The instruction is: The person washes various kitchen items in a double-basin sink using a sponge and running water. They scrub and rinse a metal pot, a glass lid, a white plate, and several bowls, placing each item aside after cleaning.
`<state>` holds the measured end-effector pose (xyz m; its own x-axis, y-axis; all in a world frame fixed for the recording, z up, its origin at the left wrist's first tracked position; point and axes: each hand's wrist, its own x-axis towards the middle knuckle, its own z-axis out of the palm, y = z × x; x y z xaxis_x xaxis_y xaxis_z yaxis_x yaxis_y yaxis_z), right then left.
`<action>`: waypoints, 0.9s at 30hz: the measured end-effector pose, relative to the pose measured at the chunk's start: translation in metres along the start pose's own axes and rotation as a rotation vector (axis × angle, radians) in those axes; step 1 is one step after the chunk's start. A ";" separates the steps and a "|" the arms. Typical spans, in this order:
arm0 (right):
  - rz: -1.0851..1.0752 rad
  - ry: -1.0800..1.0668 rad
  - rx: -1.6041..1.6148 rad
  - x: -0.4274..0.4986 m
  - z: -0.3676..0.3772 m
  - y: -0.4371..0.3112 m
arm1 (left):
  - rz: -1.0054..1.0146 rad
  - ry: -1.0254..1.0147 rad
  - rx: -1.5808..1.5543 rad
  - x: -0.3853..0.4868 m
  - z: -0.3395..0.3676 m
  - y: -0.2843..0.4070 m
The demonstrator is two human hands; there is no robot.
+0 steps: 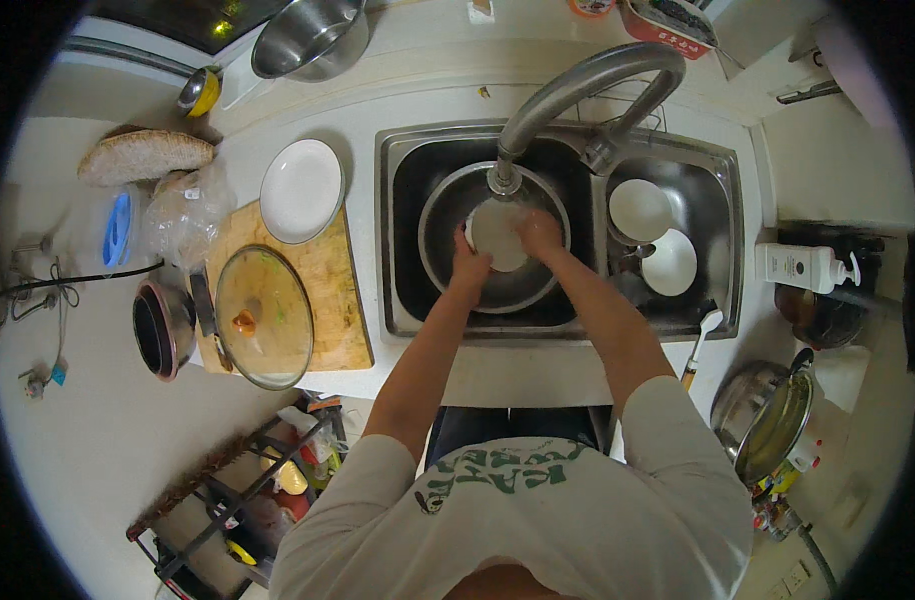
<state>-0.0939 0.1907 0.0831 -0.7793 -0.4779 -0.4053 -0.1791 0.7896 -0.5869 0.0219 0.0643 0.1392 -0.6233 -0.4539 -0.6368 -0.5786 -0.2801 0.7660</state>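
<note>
Over a round metal basin (pixel 435 259) in the larger sink bowl, both of my hands are on a white dish (pixel 500 236). My left hand (pixel 470 262) grips its left edge. My right hand (pixel 538 234) lies across its right side, slightly blurred, and whether its fingers are closed on the rim cannot be made out. The faucet's base (pixel 505 178) stands just above the dish in the picture, and its curved metal spout (pixel 577 67) arches to the right. In the smaller sink bowl sit two white bowls (pixel 641 210), one beside the other.
Left of the sink, a white plate (pixel 302 191) and a glass lid (pixel 266 337) rest on a wooden cutting board (pixel 345 300), near a knife (pixel 204 304). To the right are a white-handled brush (pixel 703 337), a pump bottle (pixel 799 268) and a metal pot (pixel 746 405).
</note>
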 end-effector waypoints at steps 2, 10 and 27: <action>0.197 0.110 0.314 -0.002 0.024 -0.007 | 0.091 0.010 -0.113 0.008 0.005 0.002; 0.323 -0.219 0.481 0.008 0.032 0.016 | 0.022 0.099 -0.245 0.020 0.015 -0.012; 0.398 -0.412 0.946 0.003 -0.010 -0.008 | 0.057 -0.065 -0.480 0.019 0.006 -0.016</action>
<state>-0.1011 0.1869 0.0938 -0.3879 -0.4859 -0.7833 0.7084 0.3865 -0.5906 0.0162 0.0659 0.1145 -0.6873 -0.4309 -0.5848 -0.2439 -0.6215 0.7445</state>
